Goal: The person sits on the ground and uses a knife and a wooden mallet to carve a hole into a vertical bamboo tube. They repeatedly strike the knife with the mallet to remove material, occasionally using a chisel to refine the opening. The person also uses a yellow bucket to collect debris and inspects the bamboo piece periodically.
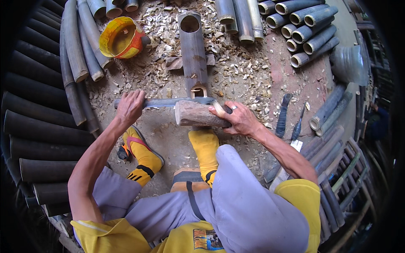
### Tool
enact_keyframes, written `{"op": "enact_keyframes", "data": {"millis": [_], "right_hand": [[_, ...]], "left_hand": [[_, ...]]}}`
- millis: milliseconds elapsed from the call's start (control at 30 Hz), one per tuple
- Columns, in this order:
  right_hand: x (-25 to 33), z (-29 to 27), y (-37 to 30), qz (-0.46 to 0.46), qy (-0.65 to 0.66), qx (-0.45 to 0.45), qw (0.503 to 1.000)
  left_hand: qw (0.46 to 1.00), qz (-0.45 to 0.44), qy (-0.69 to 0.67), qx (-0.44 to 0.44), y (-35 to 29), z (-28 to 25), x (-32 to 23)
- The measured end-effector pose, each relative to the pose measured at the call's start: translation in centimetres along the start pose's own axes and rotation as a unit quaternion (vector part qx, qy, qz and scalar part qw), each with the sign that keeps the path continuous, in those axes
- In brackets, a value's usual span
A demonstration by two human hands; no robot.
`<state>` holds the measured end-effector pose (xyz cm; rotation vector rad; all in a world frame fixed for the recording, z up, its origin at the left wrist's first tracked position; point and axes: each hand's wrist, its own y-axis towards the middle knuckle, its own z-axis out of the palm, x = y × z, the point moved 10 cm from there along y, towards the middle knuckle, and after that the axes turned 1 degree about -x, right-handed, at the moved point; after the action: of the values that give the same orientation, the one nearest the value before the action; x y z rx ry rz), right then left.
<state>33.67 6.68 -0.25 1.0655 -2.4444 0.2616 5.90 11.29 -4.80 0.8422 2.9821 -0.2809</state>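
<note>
My left hand (130,106) grips the handle end of a long grey blade (175,101) that lies crosswise over the near end of a bamboo pole (193,52). My right hand (236,117) holds a short thick wooden club (195,114) by its right end, with the club lying level just in front of the blade and touching it. The pole runs away from me on the ground and has a notch (198,89) cut at its near end. My feet in yellow socks and sandals (143,154) rest just below the tools.
Bamboo poles are stacked on the left (76,50), top right (303,29) and right (333,139). Wood chips (236,71) cover the ground. A yellow plastic container (120,38) sits top left. Two hand tools (283,114) lie on the dirt at right.
</note>
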Motion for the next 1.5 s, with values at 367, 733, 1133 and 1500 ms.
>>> {"op": "enact_keyframes", "data": {"millis": [367,733,1133,1500], "right_hand": [[0.7,-0.5,0.3,0.052,0.040,0.054,0.996],[-2.2,4.7,-17.4,0.495,0.225,-0.119,0.831],[-0.3,-2.7,-14.1,0.472,0.318,-0.354,0.743],[-19.4,-3.4,-35.5,0.691,-0.037,-0.236,0.682]], "left_hand": [[0.973,-0.063,-0.182,0.123,0.7,2.9,1.7],[0.616,-0.326,-0.708,-0.112,2.8,1.1,-5.0],[0.796,-0.022,-0.590,-0.135,8.2,-8.7,-25.8],[0.807,-0.375,-0.429,-0.154,4.7,1.0,-7.9]]}}
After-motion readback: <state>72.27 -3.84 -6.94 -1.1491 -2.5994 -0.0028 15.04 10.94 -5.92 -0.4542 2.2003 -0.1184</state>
